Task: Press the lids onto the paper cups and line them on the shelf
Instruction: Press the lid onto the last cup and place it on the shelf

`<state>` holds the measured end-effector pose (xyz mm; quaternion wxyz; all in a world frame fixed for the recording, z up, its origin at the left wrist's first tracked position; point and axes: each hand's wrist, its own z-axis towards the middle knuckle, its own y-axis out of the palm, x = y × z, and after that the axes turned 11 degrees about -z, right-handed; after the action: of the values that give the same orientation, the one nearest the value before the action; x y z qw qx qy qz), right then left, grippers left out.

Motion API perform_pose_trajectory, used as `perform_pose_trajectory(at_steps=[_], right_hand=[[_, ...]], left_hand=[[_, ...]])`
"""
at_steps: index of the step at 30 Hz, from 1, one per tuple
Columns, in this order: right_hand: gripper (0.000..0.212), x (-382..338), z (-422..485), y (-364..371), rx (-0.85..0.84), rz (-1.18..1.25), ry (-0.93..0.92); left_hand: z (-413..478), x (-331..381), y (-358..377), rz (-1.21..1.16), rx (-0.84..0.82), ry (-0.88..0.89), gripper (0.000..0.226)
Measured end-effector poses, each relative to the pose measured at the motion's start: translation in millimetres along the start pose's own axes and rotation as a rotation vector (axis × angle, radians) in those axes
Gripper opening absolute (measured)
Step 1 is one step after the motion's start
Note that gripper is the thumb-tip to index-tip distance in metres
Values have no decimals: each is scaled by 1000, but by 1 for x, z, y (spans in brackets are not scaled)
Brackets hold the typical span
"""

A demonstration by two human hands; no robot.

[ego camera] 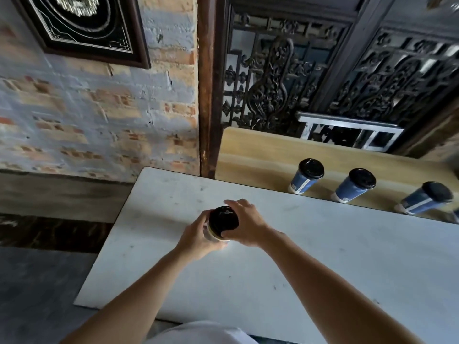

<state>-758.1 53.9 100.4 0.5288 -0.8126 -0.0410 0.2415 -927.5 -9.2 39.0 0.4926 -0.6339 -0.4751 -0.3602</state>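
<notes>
While the left hand (196, 238) wraps the paper cup (214, 235) on the white table (323, 256), the right hand (244, 223) curls over its black lid (222, 218), pressing. Next, I'd judge: carry it to the shelf (260, 155) beside three lidded cups (354, 186).

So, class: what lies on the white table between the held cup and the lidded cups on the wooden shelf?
Nothing: in the head view that stretch of white table between the held cup and the shelf cups is bare.

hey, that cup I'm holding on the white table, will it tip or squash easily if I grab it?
The cup is tall and narrow like the three on the shelf, so it probably tips easily. As paper, it likely dents under a hard squeeze. The lid probably stiffens the rim, so holding it there seems safer.
</notes>
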Motion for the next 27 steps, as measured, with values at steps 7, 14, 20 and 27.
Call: perform_pose_trajectory(at_steps=[7,14,20,27], right_hand=[[78,-6,-10,-25,405,206,-28],[82,1,-37,18,12,-203,-79],[77,8,-36,27,123,-221,-109],[86,10,-30,24,11,87,-94]], left_hand=[[-14,-1,11,-61,57,-20,79],[-20,-4,19,-108,72,-42,74],[-16,9,9,-451,-22,-220,64],[-14,18,9,-882,88,-427,25]])
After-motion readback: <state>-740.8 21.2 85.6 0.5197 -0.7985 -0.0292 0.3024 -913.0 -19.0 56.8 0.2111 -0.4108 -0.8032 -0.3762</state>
